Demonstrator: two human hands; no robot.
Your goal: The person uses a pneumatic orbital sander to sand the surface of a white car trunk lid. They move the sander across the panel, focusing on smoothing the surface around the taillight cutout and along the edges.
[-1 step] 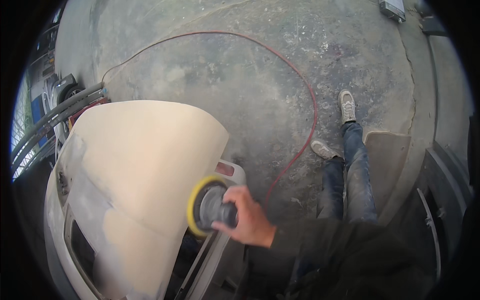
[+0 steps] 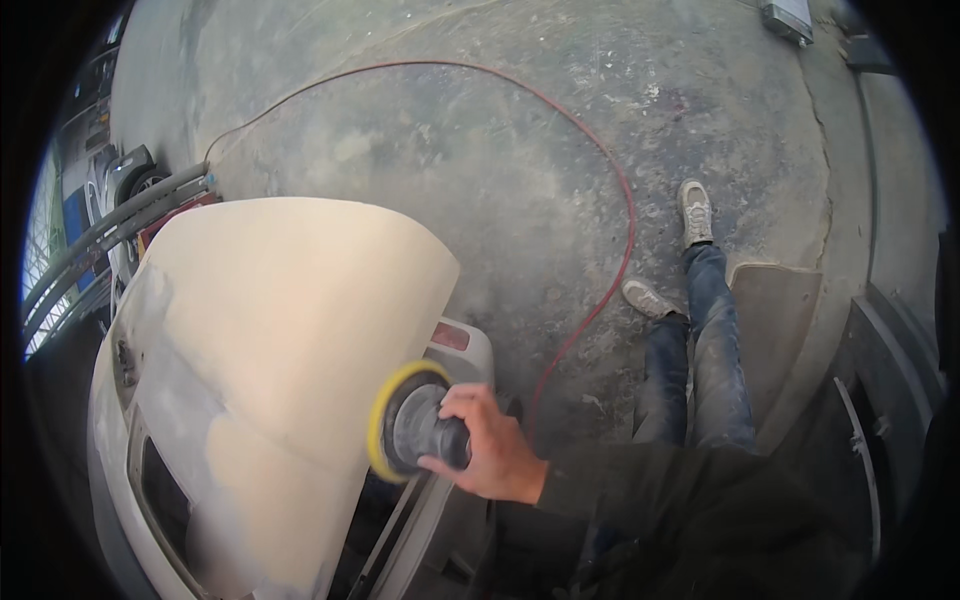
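Note:
My right hand (image 2: 490, 445) is wrapped round the dark grey body of a round sander (image 2: 430, 425) with a yellow-edged pad. Its forearm, in a dark sleeve, crosses from the lower right. The pad is tilted towards a large cream-coloured vehicle body panel (image 2: 300, 290) and overlaps its right edge in view. Whether pad and panel touch, I cannot tell. Greyish patches mark the panel's left side. Just beyond the sander, a red lens (image 2: 450, 336) sits in a pale corner piece. My left hand is not in view.
A thin red hose (image 2: 628, 215) curves over the dusty concrete floor (image 2: 480, 180) and runs down behind my hand. My shoes (image 2: 695, 213) stand right of it, beside a floor mat (image 2: 775, 340). Grey rails (image 2: 120, 225) and a wheel (image 2: 135, 175) are at far left.
My right hand and the sander have shifted slightly left and down, towards me. The panel, the hose and my feet look the same.

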